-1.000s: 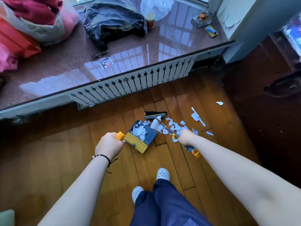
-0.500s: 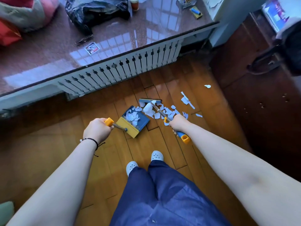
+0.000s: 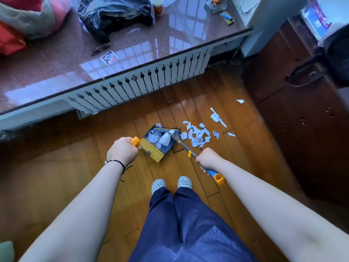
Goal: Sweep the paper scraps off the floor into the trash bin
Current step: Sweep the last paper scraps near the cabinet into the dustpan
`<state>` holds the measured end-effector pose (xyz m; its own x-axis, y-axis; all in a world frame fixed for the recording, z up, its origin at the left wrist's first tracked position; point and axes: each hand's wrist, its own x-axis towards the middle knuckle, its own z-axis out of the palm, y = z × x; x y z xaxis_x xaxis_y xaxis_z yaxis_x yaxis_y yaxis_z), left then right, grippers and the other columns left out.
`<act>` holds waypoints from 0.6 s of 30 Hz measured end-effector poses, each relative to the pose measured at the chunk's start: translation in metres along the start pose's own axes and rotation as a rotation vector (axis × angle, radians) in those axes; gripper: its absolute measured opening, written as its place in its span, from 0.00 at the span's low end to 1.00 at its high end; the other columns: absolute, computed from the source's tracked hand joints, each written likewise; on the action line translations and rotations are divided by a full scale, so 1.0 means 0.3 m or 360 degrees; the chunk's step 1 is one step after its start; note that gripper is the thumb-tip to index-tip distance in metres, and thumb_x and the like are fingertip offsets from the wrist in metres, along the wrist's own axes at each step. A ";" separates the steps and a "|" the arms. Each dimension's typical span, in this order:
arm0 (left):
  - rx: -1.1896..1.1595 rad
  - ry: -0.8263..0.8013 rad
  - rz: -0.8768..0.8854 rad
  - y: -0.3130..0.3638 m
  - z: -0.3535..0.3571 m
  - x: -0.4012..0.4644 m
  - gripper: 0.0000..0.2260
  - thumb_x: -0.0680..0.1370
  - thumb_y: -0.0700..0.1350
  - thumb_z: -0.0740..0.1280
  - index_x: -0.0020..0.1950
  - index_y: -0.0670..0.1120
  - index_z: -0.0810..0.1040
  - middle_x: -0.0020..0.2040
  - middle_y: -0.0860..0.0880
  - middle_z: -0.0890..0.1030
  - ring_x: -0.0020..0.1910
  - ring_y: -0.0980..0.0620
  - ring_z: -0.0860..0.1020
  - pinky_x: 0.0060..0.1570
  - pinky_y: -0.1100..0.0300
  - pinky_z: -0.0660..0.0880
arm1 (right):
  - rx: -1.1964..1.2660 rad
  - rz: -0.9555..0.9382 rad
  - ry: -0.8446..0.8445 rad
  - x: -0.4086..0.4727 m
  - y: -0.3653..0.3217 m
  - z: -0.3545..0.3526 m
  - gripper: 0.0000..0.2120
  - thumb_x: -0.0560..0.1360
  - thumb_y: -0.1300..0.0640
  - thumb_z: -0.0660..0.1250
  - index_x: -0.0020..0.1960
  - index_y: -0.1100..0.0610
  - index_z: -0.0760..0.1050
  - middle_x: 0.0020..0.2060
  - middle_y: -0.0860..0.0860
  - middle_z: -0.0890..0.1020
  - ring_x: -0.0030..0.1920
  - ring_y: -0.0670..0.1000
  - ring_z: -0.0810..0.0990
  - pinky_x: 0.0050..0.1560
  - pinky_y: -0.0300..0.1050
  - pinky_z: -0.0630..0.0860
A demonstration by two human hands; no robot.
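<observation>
Here, the scraps were small, irregular white pieces of torn paper, lying in a loose cluster on the wooden floor just right of the dustpan. A few strays lay farther right: a longer strip, a small piece, and one lone piece well apart near the dark cabinet. More scraps, with one larger crumpled piece, sat inside the blue dustpan, whose yellow comb edge faced the person. The broom had a metal shaft and a blue and yellow handle end; its head lay at the far lip of the dustpan, partly hidden by the paper. The left hand was curled round the dustpan's yellow handle; the right hand gripped the broom shaft. Two white clogs and blue trousers showed below. Beyond stood a slatted white grille under a polished stone sill, which bore a black bag and a small card.
</observation>
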<state>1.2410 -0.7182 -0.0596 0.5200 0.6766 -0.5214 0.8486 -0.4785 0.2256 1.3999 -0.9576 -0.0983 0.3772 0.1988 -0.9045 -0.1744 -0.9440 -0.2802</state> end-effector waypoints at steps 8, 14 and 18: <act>0.0105 -0.0059 0.0086 -0.123 -0.090 0.035 0.05 0.79 0.53 0.69 0.49 0.53 0.79 0.39 0.53 0.79 0.38 0.51 0.78 0.37 0.59 0.77 | 0.0380 0.0090 0.0138 -0.024 -0.032 0.065 0.04 0.78 0.64 0.61 0.49 0.65 0.73 0.30 0.59 0.75 0.23 0.53 0.72 0.24 0.41 0.73; 0.0187 -0.0081 0.0146 -0.106 -0.108 0.088 0.05 0.79 0.52 0.68 0.47 0.53 0.80 0.38 0.53 0.79 0.40 0.49 0.80 0.38 0.58 0.77 | 0.0575 0.0266 0.0026 0.090 -0.154 0.260 0.14 0.81 0.66 0.55 0.65 0.68 0.69 0.34 0.61 0.75 0.27 0.54 0.72 0.28 0.42 0.70; 0.0199 -0.0106 0.0177 -0.100 -0.101 0.119 0.06 0.80 0.51 0.67 0.44 0.52 0.79 0.37 0.53 0.79 0.38 0.50 0.80 0.37 0.58 0.79 | 0.0602 0.0266 -0.0072 0.050 -0.191 0.325 0.12 0.81 0.63 0.57 0.63 0.66 0.69 0.32 0.57 0.73 0.27 0.52 0.71 0.26 0.40 0.70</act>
<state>1.2370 -0.6628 -0.0601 0.5992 0.5790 -0.5529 0.7652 -0.6172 0.1829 1.3268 -0.8747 -0.1271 0.2765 0.0702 -0.9584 -0.5551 -0.8025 -0.2189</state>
